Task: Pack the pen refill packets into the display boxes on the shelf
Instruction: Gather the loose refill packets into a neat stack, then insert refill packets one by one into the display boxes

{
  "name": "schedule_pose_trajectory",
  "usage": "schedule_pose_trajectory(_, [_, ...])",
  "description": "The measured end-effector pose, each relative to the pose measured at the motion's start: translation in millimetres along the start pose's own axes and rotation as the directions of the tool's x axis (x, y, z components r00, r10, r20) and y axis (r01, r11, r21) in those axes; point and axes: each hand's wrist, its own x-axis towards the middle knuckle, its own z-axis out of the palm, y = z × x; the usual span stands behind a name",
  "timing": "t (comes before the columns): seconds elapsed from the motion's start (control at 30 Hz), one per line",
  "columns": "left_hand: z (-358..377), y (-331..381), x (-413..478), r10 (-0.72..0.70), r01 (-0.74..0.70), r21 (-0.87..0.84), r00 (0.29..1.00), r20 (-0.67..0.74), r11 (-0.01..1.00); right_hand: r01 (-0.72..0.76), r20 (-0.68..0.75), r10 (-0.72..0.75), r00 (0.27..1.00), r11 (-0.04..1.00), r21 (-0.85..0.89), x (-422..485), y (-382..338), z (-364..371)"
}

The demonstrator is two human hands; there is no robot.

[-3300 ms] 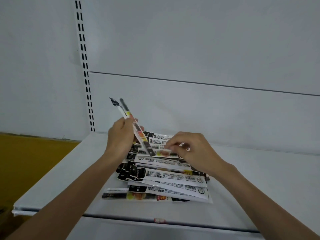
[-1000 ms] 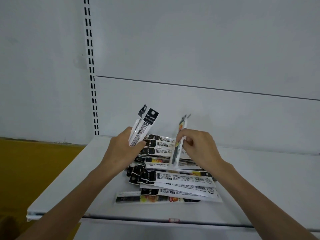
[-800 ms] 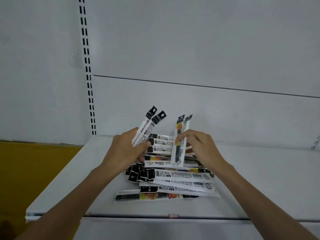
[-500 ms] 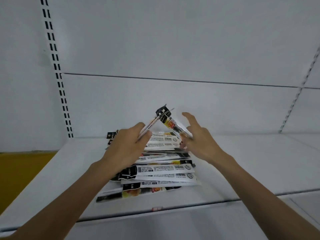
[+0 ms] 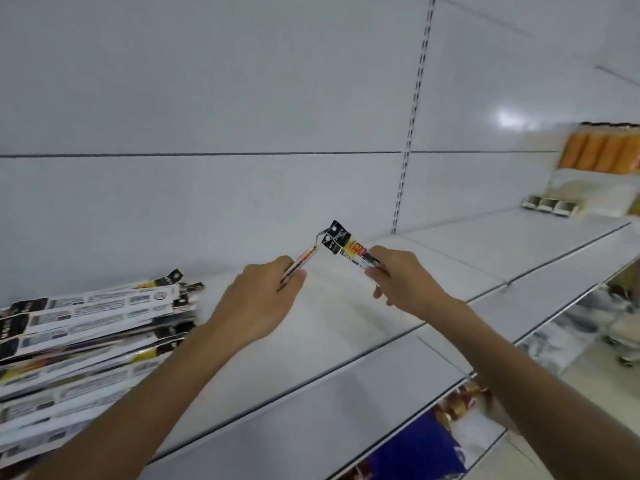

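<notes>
White shelf | packet pile left | display boxes far right | left hand, right hand each grip packets

The left hand is gripping a bundle of packets while the right hand is pinching a second bundle, their tops meeting above the white shelf. A pile of packets is lying at the left edge (blurred display boxes are sitting far off to the right).

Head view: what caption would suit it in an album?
Left hand and right hand each grip refill packets above a white shelf, pile alongside.
</notes>
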Motion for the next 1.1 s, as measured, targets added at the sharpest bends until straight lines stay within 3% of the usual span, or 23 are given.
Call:
schedule_pose_trajectory(0.2, [90, 74, 43, 0.096, -0.093, -0.026, 0.99, 0.106, 0.995, -0.122, -0.06, 0.114, 0.992, 0.98, -0.157, -8, 105, -65])
schedule_pose_trajectory(0.57, [269, 225, 115, 0.288, -0.256, -0.145, 0.914, 0.287, 0.956, -0.374, -0.161, 0.35, 0.923, 0.914, -0.158, -55, 307, -187])
schedule_pose_trajectory(0.83, [353, 302, 197, 0.386, -0.353, -0.157, 0.852, 0.353, 0.922, -0.46, -0.302, 0.385, 0.872, 0.855, -0.24, -39, 411, -242])
schedule_pose_trajectory(1.1, [423, 362, 294, 0.417, -0.367, -0.203, 0.841, 0.345, 0.908, -0.502, -0.365, 0.396, 0.843, 0.822, -0.269, 20, 505, -298])
